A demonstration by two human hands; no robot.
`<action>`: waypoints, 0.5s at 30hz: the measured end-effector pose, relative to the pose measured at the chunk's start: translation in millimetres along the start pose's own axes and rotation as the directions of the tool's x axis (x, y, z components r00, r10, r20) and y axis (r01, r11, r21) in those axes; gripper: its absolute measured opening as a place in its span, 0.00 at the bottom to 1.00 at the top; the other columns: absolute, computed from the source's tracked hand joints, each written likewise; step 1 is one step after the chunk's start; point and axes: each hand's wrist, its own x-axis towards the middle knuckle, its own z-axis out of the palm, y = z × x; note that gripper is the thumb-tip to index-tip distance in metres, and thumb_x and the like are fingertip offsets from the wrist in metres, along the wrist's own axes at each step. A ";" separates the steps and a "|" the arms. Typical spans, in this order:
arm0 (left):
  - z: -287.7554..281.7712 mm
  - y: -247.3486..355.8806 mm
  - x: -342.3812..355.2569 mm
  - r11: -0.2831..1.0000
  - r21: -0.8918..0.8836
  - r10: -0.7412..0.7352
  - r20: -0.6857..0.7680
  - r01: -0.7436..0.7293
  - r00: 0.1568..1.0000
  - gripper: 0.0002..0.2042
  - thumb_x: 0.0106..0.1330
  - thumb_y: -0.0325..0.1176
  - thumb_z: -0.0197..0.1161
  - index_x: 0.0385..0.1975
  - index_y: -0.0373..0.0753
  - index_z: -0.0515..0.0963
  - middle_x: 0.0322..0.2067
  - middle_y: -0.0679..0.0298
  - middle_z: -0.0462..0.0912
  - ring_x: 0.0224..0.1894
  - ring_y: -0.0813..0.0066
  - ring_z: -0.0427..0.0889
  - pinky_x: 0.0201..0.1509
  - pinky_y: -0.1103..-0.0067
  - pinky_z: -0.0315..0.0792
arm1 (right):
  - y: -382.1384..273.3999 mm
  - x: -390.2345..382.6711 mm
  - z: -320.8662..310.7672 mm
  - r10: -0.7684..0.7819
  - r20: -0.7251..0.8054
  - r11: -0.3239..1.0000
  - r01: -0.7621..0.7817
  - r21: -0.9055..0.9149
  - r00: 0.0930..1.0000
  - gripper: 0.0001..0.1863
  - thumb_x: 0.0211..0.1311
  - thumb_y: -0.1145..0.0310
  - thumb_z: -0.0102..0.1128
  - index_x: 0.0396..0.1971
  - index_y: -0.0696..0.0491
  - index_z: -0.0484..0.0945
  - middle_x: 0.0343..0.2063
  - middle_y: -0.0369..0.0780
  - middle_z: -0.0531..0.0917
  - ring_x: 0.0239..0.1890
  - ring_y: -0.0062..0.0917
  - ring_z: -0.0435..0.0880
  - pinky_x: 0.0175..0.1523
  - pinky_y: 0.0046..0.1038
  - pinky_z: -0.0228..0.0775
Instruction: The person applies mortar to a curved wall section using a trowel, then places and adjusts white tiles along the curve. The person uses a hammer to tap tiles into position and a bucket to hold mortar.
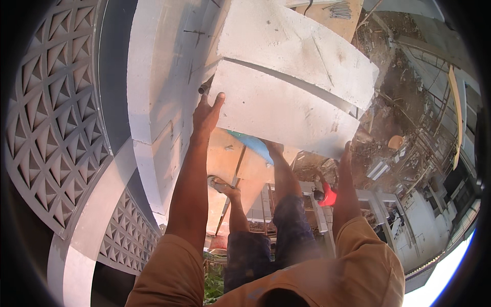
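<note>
A long white concrete block [279, 107] lies in front of me between my two hands. My left hand [206, 115] grips its left end, the thumb up against the near corner and the fingers at the end face. At the block's right end is my right hand [346, 153], closed on the near corner; most of its fingers are hidden. Just beyond, a second white block [296, 43] lies alongside, with a narrow dark gap between the two. A short pipe end [203, 88] sticks out near my left fingertips.
A white block wall [153, 87] rises on the left, with a patterned screen wall [56, 112] past it. My sandalled foot [220, 184] stands on boards [220, 153], near blue material [255, 146]. Far below right are a person in red [327, 196] and rubble [394, 117]. Nails [340, 10] lie beyond the blocks.
</note>
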 end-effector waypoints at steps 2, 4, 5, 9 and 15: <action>-20.3 12.7 -23.5 0.992 0.111 -0.058 0.049 0.052 0.997 0.47 0.65 0.69 0.51 0.70 0.31 0.61 0.66 0.41 0.67 0.70 0.46 0.65 0.73 0.65 0.59 | 12.4 -6.8 -13.1 0.049 0.004 0.998 -0.049 0.030 0.999 0.39 0.66 0.33 0.51 0.64 0.50 0.70 0.51 0.38 0.81 0.52 0.31 0.79 0.57 0.32 0.67; -35.1 22.4 -36.2 0.977 0.211 -0.009 -0.009 0.011 1.000 0.46 0.64 0.71 0.50 0.70 0.35 0.63 0.65 0.42 0.70 0.67 0.46 0.70 0.70 0.63 0.62 | 17.7 -14.7 -23.6 0.062 0.022 0.998 -0.063 0.029 0.998 0.40 0.66 0.33 0.52 0.64 0.51 0.70 0.51 0.40 0.80 0.52 0.32 0.79 0.58 0.33 0.68; -45.5 43.2 -44.5 0.971 0.238 -0.008 -0.010 0.010 1.000 0.46 0.64 0.71 0.49 0.69 0.35 0.64 0.65 0.42 0.70 0.67 0.46 0.70 0.70 0.63 0.63 | 16.6 -15.7 -29.2 0.053 0.032 0.998 -0.054 0.019 0.998 0.40 0.66 0.33 0.52 0.64 0.52 0.70 0.51 0.40 0.80 0.53 0.32 0.79 0.58 0.33 0.68; -57.1 102.4 -52.9 0.973 0.212 0.101 -0.055 -0.087 0.993 0.44 0.63 0.70 0.51 0.69 0.38 0.65 0.61 0.44 0.74 0.62 0.47 0.76 0.67 0.63 0.67 | -20.5 5.4 -53.2 -0.102 0.087 0.983 0.114 -0.142 0.991 0.41 0.65 0.34 0.54 0.64 0.54 0.69 0.51 0.44 0.80 0.54 0.34 0.78 0.60 0.35 0.68; -11.2 96.5 -18.6 0.908 0.317 0.371 -0.311 -0.273 0.875 0.41 0.65 0.57 0.62 0.70 0.36 0.58 0.61 0.47 0.72 0.63 0.49 0.72 0.64 0.63 0.69 | -131.5 -5.4 -8.9 -0.665 0.074 0.437 0.467 -0.769 0.743 0.43 0.61 0.41 0.63 0.67 0.57 0.65 0.54 0.50 0.77 0.57 0.43 0.76 0.62 0.43 0.68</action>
